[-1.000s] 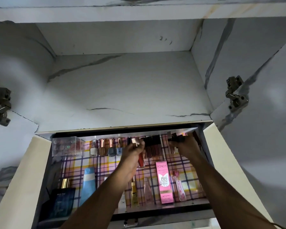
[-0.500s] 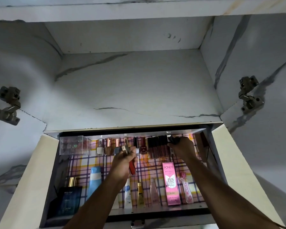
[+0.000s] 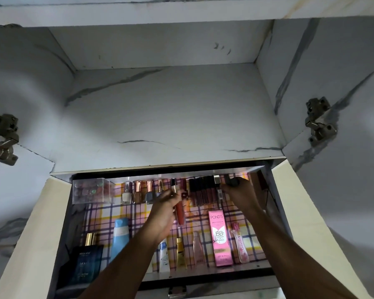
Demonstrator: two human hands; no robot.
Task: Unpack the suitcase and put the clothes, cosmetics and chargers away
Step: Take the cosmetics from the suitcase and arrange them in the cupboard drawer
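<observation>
An open drawer (image 3: 205, 274) lined with pink checked paper holds cosmetics. My left hand (image 3: 163, 214) grips a red lip gloss tube (image 3: 179, 212) with a gold cap, over the drawer's middle. My right hand (image 3: 239, 194) pinches a small dark lipstick (image 3: 232, 182) at the drawer's back right, beside a row of dark lip glosses (image 3: 203, 190). Nail polish bottles (image 3: 138, 192) stand in the back row. A pink Pond's BB cream box (image 3: 221, 240) lies near the front.
A clear plastic box (image 3: 92, 190) sits at the back left. A blue tube (image 3: 120, 236), a dark perfume box (image 3: 85, 266) and several tubes line the front. Above the drawer is a marble-patterned shelf (image 3: 171, 117), with door hinges (image 3: 2, 138) at both sides.
My left hand with the red lip gloss has drawn back from the back row toward the drawer's middle. My right hand stays at the back right with the dark lipstick. The view shifted slightly.
</observation>
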